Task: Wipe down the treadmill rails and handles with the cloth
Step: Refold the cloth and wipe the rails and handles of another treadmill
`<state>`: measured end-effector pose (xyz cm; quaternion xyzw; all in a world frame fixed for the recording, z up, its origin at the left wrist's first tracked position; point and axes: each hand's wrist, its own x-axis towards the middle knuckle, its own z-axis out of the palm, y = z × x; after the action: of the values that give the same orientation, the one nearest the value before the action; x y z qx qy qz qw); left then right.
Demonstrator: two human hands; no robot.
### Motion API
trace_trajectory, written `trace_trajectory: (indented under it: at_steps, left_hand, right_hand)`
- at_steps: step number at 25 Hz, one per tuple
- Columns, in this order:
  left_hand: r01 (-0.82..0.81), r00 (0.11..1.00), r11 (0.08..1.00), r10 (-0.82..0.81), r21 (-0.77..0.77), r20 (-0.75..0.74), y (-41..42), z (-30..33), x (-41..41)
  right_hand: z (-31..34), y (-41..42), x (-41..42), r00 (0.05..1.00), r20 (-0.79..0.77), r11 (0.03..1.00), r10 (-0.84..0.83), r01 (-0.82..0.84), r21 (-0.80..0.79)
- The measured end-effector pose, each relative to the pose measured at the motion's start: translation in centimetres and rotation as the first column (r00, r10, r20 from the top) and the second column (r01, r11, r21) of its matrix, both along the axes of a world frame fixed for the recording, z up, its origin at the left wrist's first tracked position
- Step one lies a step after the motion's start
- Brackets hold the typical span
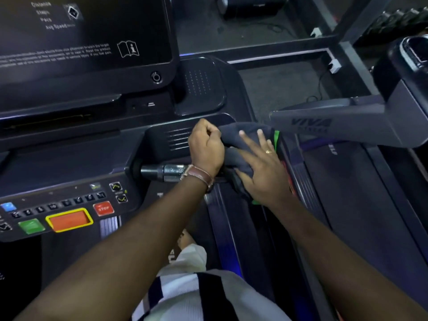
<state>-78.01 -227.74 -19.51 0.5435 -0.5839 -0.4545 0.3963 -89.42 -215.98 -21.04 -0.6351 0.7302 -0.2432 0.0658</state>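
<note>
A dark grey cloth (240,158) with a green edge is draped over the right handle of the treadmill, just right of the console. My left hand (206,149) is closed on the cloth's left end, above the chrome and black handle bar (162,172). My right hand (261,167) lies flat on the cloth with fingers spread, pressing it onto the handle. The part of the handle under the cloth is hidden.
The console (69,205) with a red stop button (103,208), an orange key and a green key is at lower left, the dark screen (81,38) above it. A neighbouring treadmill's arm (335,121) reaches in from the right. The side rail (231,239) runs below.
</note>
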Motion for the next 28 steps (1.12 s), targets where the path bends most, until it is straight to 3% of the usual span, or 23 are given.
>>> trace_trajectory:
  at_steps: [4,5,6,8,11,13,15,16,18,19,22,23,25,26,28]
  left_hand:
    - [0.092,0.989,0.942,-0.048,0.324,-0.142,-1.4,1.0,1.7]
    - [0.172,0.983,0.93,-0.143,0.325,-0.111,-1.5,1.4,2.6]
    - [0.267,0.959,0.922,-0.283,0.28,0.019,-1.7,1.8,3.5]
    - [0.438,0.791,0.878,-0.478,0.191,0.382,-1.9,2.6,5.8]
    - [0.583,0.413,0.781,-0.524,0.227,0.745,-2.5,4.2,9.0]
    - [0.604,0.185,0.738,-0.497,0.301,0.848,-2.6,5.2,10.8]
    - [0.641,0.075,0.678,-0.522,0.359,0.85,-2.4,5.8,11.6]
    - [0.652,0.044,0.657,-0.53,0.377,0.847,-2.3,6.0,11.8]
    - [0.661,0.007,0.638,-0.532,0.395,0.847,-1.9,6.3,12.0]
    - [0.666,-0.011,0.632,-0.524,0.397,0.852,-1.8,6.4,11.9]
    - [0.657,-0.083,0.639,-0.468,0.401,0.88,-1.4,6.3,11.9]
    - [0.654,-0.08,0.642,-0.466,0.4,0.881,-1.4,6.4,11.9]
    - [0.666,-0.058,0.643,-0.461,0.378,0.886,-1.4,6.5,12.1]
    - [0.674,-0.05,0.645,-0.446,0.36,0.893,-1.4,6.8,12.3]
    - [0.664,-0.044,0.676,-0.39,0.318,0.92,-1.6,7.8,12.6]
  right_hand:
    - [0.5,3.1,2.9,0.947,-0.23,0.973,0.224,-0.232,-0.004]
    - [0.4,2.6,3.8,0.912,-0.289,0.956,0.293,-0.282,0.078]
    - [0.5,1.7,4.7,0.883,-0.332,0.941,0.332,-0.287,0.178]
    - [0.8,-0.6,6.4,0.89,-0.338,0.929,0.305,-0.2,0.312]
    - [3.3,-5.2,5.9,0.955,-0.174,0.832,0.24,-0.109,0.544]
    - [4.3,-7.0,5.0,0.978,-0.031,0.73,0.208,-0.134,0.67]
    - [3.5,-5.8,5.8,0.986,-0.059,0.771,0.155,-0.084,0.631]
    - [2.8,-4.2,7.0,0.979,-0.157,0.851,0.13,-0.029,0.524]
    - [1.7,-2.8,8.3,0.95,-0.289,0.901,0.122,0.016,0.434]
    - [1.8,-3.6,7.9,0.952,-0.276,0.879,0.134,0.014,0.477]
    - [4.4,-6.8,6.7,0.996,-0.04,0.746,0.084,-0.037,0.665]
    - [4.1,-6.3,7.0,0.996,-0.043,0.765,0.083,-0.035,0.643]
    - [3.1,-4.5,8.4,0.973,-0.215,0.877,0.088,0.027,0.48]
    - [3.0,-4.5,8.7,0.969,-0.221,0.881,0.108,0.009,0.473]
    - [4.4,-7.2,8.0,0.988,-0.06,0.754,0.145,-0.071,0.653]
